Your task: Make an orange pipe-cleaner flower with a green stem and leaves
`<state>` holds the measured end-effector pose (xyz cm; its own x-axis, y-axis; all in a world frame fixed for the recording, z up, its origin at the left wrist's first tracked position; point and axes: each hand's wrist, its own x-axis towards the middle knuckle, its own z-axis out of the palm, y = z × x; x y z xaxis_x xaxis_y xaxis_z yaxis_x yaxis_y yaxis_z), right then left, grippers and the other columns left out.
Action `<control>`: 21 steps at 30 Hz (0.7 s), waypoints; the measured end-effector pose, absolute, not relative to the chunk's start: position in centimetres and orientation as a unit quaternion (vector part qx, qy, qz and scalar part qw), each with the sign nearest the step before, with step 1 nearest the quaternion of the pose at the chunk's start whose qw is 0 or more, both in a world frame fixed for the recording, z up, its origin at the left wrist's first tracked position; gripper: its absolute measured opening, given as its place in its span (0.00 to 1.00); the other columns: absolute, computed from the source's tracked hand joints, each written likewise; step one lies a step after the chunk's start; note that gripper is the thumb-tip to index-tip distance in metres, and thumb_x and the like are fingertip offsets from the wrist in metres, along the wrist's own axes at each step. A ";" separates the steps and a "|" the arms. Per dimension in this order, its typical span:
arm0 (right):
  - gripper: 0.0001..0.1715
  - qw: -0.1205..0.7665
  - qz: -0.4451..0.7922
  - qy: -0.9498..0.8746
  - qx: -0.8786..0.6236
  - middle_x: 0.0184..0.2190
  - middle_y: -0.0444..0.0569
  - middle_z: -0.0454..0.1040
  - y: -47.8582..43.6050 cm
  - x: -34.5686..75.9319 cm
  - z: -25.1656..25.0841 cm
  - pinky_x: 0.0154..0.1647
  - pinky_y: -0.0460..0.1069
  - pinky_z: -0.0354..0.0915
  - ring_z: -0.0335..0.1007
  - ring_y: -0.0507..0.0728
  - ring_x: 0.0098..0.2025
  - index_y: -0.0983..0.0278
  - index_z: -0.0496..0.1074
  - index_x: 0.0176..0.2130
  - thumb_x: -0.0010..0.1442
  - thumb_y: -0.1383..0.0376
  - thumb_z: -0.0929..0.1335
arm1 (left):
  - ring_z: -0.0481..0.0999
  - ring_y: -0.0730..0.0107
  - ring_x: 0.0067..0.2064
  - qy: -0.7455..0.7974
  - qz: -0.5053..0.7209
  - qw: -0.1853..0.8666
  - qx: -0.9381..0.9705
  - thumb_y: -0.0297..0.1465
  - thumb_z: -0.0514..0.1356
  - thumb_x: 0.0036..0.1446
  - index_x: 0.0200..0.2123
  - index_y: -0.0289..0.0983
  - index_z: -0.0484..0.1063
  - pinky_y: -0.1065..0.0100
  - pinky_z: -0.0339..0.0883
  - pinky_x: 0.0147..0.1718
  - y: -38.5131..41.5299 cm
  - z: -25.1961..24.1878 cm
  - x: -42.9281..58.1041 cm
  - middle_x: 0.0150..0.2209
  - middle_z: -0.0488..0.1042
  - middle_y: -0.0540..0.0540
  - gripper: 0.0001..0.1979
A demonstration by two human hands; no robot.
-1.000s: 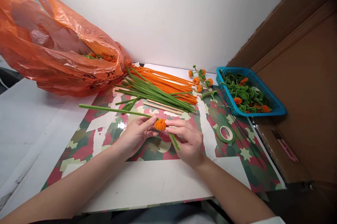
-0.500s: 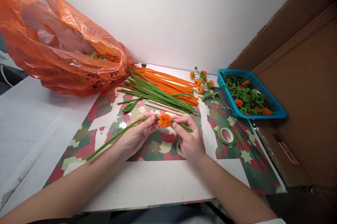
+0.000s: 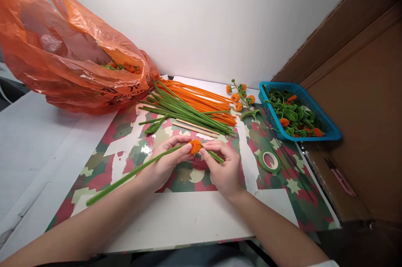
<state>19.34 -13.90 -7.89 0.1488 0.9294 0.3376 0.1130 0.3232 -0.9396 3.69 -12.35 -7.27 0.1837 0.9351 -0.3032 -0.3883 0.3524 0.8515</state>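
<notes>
My left hand point(image 3: 165, 162) and my right hand point(image 3: 221, 166) meet over a patterned mat point(image 3: 282, 187). Between their pinched fingertips sits a small orange pipe-cleaner pompom point(image 3: 195, 146). A long green pipe cleaner point(image 3: 132, 173) runs through it: its long end slants down-left across my left wrist, its short end pokes out right between my right fingers. Both hands are closed on this piece.
Bundles of green pipe cleaners point(image 3: 185, 110) and orange pipe cleaners point(image 3: 201, 97) lie behind with wooden sticks point(image 3: 196, 127). An orange plastic bag point(image 3: 69, 53) fills the left. A finished flower sprig point(image 3: 241, 95), green tape roll point(image 3: 269, 160), blue basket point(image 3: 326, 131) and cardboard box point(image 3: 361, 103) stand right.
The green stem's long end swung from pointing left to slanting down-left over my left wrist. The short end moved from below my right fingers to pointing right. My hands stayed in place.
</notes>
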 end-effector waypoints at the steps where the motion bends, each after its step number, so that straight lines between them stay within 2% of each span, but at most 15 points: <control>1: 0.05 0.593 0.320 -0.574 -0.466 0.31 0.48 0.78 -13.9 19.3 -7.9 0.40 0.51 0.73 0.76 0.56 0.37 0.61 0.77 0.31 0.54 0.72 0.72 | 0.79 0.69 0.38 0.421 0.458 0.720 0.308 0.36 0.72 0.46 0.37 0.38 0.76 0.73 0.75 0.35 -12.4 -7.2 3.7 0.37 0.79 0.48 0.15; 4: 0.06 0.584 0.269 -0.622 -0.447 0.32 0.48 0.78 -13.9 19.4 -7.9 0.39 0.51 0.72 0.76 0.55 0.36 0.61 0.77 0.32 0.55 0.73 0.72 | 0.79 0.71 0.34 0.416 0.439 0.733 0.310 0.35 0.73 0.44 0.37 0.37 0.76 0.74 0.74 0.30 -12.5 -7.1 3.6 0.36 0.79 0.47 0.17; 9: 0.06 0.570 0.223 -0.691 -0.385 0.31 0.51 0.79 -13.9 19.7 -7.7 0.33 0.49 0.72 0.76 0.55 0.34 0.63 0.78 0.33 0.55 0.74 0.72 | 0.77 0.72 0.30 0.474 0.431 0.645 0.416 0.35 0.71 0.46 0.36 0.36 0.76 0.75 0.71 0.27 -12.3 -6.9 3.2 0.35 0.79 0.46 0.14; 11: 0.08 0.563 0.213 -0.709 -0.367 0.30 0.50 0.80 -14.0 19.8 -7.7 0.32 0.49 0.72 0.76 0.55 0.32 0.62 0.78 0.33 0.56 0.74 0.71 | 0.78 0.68 0.31 0.483 0.419 0.630 0.441 0.36 0.71 0.45 0.35 0.36 0.76 0.73 0.71 0.27 -12.3 -6.7 3.2 0.34 0.79 0.46 0.14; 17: 0.12 0.523 0.227 -0.725 -0.386 0.26 0.44 0.81 -14.5 19.8 -8.0 0.38 0.53 0.73 0.77 0.55 0.28 0.55 0.80 0.33 0.58 0.71 0.69 | 0.79 0.63 0.37 0.484 0.414 0.543 0.547 0.31 0.68 0.48 0.34 0.37 0.78 0.70 0.73 0.35 -12.3 -6.4 3.2 0.36 0.80 0.45 0.08; 21: 0.09 0.538 0.271 -0.698 -0.387 0.26 0.46 0.81 -14.6 19.8 -7.5 0.29 0.50 0.72 0.76 0.55 0.27 0.58 0.80 0.32 0.57 0.70 0.70 | 0.78 0.62 0.39 0.458 0.387 0.530 0.600 0.30 0.66 0.51 0.39 0.38 0.79 0.71 0.71 0.37 -12.2 -6.4 3.0 0.38 0.81 0.45 0.10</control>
